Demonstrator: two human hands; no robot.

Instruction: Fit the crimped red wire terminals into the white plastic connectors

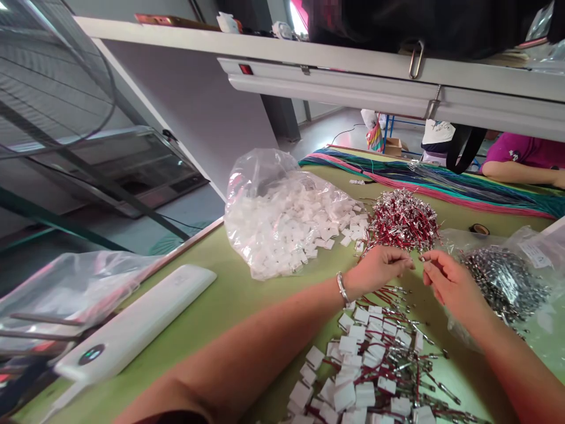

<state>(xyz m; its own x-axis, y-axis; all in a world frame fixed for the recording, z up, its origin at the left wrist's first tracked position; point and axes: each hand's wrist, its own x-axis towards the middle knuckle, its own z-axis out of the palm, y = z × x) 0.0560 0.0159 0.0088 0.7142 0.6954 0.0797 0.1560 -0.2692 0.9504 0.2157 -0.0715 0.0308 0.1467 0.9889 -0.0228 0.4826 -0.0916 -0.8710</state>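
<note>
Metal terminal (422, 258) (probably) in right fingers (436, 257)

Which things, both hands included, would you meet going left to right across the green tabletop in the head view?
White elongated device, bag of white pieces, left hand, right hand, bagged metal parts.

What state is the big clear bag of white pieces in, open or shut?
Open: white pieces spill from the right side of the bag onto the green table, beside the red wires.

Assembly workshop, wire bundle (459, 192), heaped red leads (402, 222), bagged metal parts (503, 280)
</note>
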